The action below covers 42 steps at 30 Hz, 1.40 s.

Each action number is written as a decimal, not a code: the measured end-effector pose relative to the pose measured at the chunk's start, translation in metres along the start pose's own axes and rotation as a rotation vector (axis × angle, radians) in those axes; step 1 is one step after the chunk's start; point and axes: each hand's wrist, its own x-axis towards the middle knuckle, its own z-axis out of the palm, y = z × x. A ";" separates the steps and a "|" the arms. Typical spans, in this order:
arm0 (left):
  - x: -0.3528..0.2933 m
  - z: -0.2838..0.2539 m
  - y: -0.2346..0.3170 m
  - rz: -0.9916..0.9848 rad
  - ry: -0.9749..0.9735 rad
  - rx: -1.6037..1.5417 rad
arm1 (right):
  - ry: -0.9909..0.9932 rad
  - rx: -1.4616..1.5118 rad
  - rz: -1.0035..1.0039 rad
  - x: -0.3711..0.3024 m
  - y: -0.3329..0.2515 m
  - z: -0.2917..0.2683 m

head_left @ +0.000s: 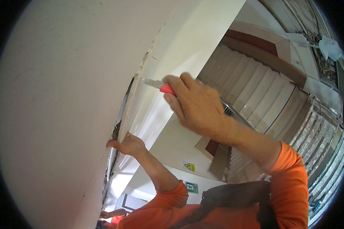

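My right hand (pixel 200 105) grips a red-handled knife (pixel 167 89) with a short, flat metal blade. The blade points left and lies against or very close to the white panel (pixel 179 49), near its rough, chipped edge. Lower and to the left, my left hand (pixel 130 145) is wrapped round the edge of a pale strip (pixel 130 114) of this panel. Its thumb reaches left across a dark, narrow gap (pixel 120 122), while its other fingers are partly hidden behind the strip. Left of the gap spreads a large, plain off-white surface (pixel 65 103).
At right are a ribbed pale covering (pixel 252 91), slatted railings (pixel 317 133) and loose cables (pixel 325 57) with a light-blue bag (pixel 331 48). Yellow (pixel 189 166) and green signs (pixel 192 187) hang on a wall. Another person's arm (pixel 112 213) shows at bottom left.
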 end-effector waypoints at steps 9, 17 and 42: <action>0.004 0.000 0.005 0.000 -0.007 -0.004 | 0.147 -0.509 -0.506 0.044 0.023 -0.026; -0.001 0.006 0.010 0.013 -0.040 0.005 | 0.021 -0.548 -0.456 0.067 0.028 -0.053; -0.012 0.018 0.026 0.016 -0.063 0.016 | -0.002 0.221 0.308 0.013 0.068 -0.098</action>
